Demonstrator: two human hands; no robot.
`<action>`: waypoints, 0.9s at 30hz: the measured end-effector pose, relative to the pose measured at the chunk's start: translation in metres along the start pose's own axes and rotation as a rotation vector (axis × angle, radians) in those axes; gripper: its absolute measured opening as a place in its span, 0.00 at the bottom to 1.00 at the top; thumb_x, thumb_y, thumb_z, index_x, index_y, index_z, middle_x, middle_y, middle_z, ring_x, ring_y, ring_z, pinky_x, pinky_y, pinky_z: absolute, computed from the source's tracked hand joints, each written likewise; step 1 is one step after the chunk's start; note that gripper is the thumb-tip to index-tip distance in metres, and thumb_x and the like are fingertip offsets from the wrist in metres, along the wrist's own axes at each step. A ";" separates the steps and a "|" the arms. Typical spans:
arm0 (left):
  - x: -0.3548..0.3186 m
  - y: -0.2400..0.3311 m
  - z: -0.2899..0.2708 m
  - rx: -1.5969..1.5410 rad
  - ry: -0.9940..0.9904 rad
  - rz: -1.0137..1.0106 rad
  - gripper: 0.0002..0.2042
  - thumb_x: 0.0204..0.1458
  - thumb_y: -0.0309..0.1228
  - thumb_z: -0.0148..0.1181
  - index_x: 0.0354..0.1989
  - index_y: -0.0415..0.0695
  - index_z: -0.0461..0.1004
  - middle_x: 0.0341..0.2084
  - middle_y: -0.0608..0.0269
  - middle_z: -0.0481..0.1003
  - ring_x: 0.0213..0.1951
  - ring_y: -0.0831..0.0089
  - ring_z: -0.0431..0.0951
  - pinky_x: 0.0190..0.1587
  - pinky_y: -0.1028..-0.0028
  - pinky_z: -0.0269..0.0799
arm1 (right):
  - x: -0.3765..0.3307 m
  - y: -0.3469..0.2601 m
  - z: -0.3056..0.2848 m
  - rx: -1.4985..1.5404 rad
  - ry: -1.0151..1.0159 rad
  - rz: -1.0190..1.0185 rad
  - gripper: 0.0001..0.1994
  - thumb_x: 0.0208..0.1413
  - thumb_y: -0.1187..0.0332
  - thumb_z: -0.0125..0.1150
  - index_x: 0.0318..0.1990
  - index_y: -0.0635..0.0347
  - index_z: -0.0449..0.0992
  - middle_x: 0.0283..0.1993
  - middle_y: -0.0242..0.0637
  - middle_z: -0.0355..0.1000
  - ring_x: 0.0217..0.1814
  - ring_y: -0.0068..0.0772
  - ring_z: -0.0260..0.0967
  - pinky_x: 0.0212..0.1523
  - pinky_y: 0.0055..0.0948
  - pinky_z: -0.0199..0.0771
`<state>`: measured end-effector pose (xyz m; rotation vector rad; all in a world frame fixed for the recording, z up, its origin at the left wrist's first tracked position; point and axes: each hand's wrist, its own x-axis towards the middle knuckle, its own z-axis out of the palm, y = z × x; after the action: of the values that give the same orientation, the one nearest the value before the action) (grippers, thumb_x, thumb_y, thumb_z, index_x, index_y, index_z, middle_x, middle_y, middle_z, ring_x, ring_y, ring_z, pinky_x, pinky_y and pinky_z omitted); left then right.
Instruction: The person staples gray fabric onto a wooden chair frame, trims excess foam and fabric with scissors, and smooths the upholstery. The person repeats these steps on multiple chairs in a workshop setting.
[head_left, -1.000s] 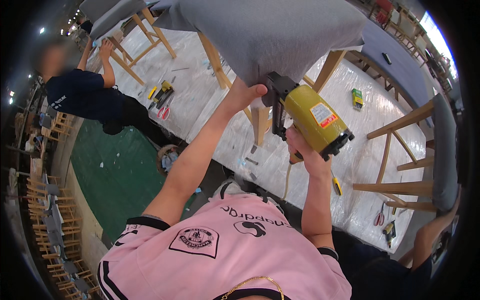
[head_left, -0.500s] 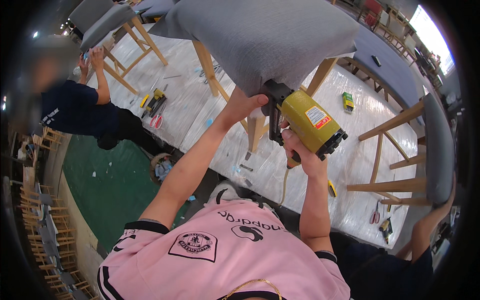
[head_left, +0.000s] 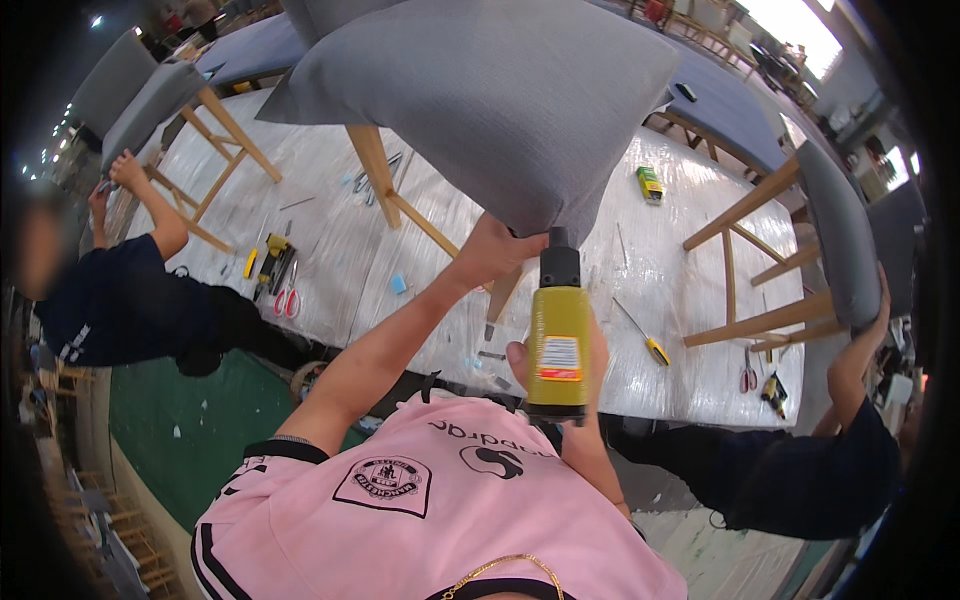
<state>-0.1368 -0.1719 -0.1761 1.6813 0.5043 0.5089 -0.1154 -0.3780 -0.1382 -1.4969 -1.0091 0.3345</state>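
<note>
A grey upholstered chair with wooden legs stands on the plastic-covered table in front of me. My left hand grips the lower front edge of its grey seat. My right hand holds a yellow and black staple gun upright, its black nose touching the seat's edge right beside my left hand. My pink shirt fills the bottom of the view.
A person in dark clothes at the left holds another grey chair. At the right, another person steadies a chair lying on its side. Scissors, a yellow-handled screwdriver, a green box and small tools lie on the table.
The staple gun has swung from a tilt to upright and shifted left under the seat edge. The grey seat now sits closer and larger in view.
</note>
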 end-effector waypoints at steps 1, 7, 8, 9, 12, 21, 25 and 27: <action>0.001 0.003 -0.002 0.021 -0.057 -0.041 0.43 0.46 0.49 0.78 0.62 0.31 0.64 0.54 0.48 0.74 0.57 0.60 0.75 0.60 0.66 0.69 | 0.000 -0.006 0.011 0.066 0.060 0.018 0.21 0.47 0.69 0.74 0.48 0.62 0.73 0.31 0.31 0.72 0.31 0.24 0.69 0.36 0.27 0.72; 0.002 0.002 -0.002 -0.350 -0.145 0.277 0.17 0.54 0.29 0.71 0.49 0.39 0.72 0.38 0.60 0.79 0.36 0.77 0.81 0.39 0.79 0.75 | 0.005 -0.011 0.047 -0.081 0.188 0.045 0.21 0.47 0.70 0.75 0.48 0.61 0.73 0.35 0.30 0.72 0.35 0.21 0.68 0.37 0.25 0.71; 0.003 0.001 -0.001 -0.409 -0.167 0.309 0.14 0.55 0.27 0.70 0.46 0.40 0.74 0.35 0.61 0.79 0.33 0.80 0.82 0.35 0.82 0.77 | 0.005 -0.011 0.053 -0.074 0.220 0.041 0.21 0.47 0.70 0.74 0.48 0.62 0.73 0.34 0.31 0.72 0.34 0.22 0.69 0.37 0.25 0.71; 0.003 0.002 -0.001 -0.464 -0.190 0.284 0.14 0.55 0.27 0.69 0.47 0.40 0.74 0.36 0.61 0.80 0.33 0.80 0.82 0.36 0.81 0.77 | 0.006 -0.010 0.058 -0.067 0.251 0.037 0.22 0.47 0.70 0.74 0.48 0.62 0.73 0.34 0.31 0.72 0.33 0.22 0.69 0.37 0.25 0.71; 0.004 -0.004 -0.006 -0.439 -0.238 0.274 0.13 0.56 0.26 0.68 0.48 0.39 0.75 0.37 0.60 0.81 0.36 0.79 0.82 0.38 0.79 0.79 | 0.007 -0.017 0.073 -0.113 0.330 0.063 0.22 0.46 0.70 0.74 0.48 0.63 0.72 0.31 0.31 0.72 0.31 0.22 0.69 0.35 0.26 0.72; 0.011 -0.013 -0.015 -0.432 -0.387 0.181 0.15 0.53 0.24 0.69 0.49 0.38 0.77 0.41 0.59 0.81 0.41 0.75 0.82 0.45 0.74 0.79 | 0.017 -0.032 0.091 -0.245 0.416 0.049 0.19 0.45 0.70 0.74 0.43 0.63 0.72 0.25 0.31 0.72 0.26 0.24 0.68 0.32 0.27 0.72; 0.013 -0.007 -0.021 -0.399 -0.446 0.202 0.20 0.55 0.28 0.67 0.54 0.33 0.71 0.47 0.55 0.77 0.49 0.71 0.78 0.50 0.70 0.75 | 0.012 -0.029 0.092 -0.198 0.430 0.065 0.23 0.44 0.71 0.75 0.48 0.63 0.72 0.30 0.31 0.73 0.30 0.23 0.69 0.35 0.27 0.72; 0.010 -0.004 -0.028 -0.257 -0.401 0.239 0.22 0.55 0.30 0.69 0.55 0.34 0.71 0.50 0.53 0.76 0.52 0.68 0.77 0.55 0.67 0.73 | 0.004 -0.030 0.090 -0.164 0.493 0.063 0.26 0.44 0.71 0.75 0.52 0.63 0.72 0.33 0.31 0.73 0.33 0.21 0.69 0.37 0.26 0.72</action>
<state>-0.1450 -0.1430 -0.1755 1.5482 -0.0538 0.3743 -0.1886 -0.3192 -0.1295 -1.6537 -0.6058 -0.0793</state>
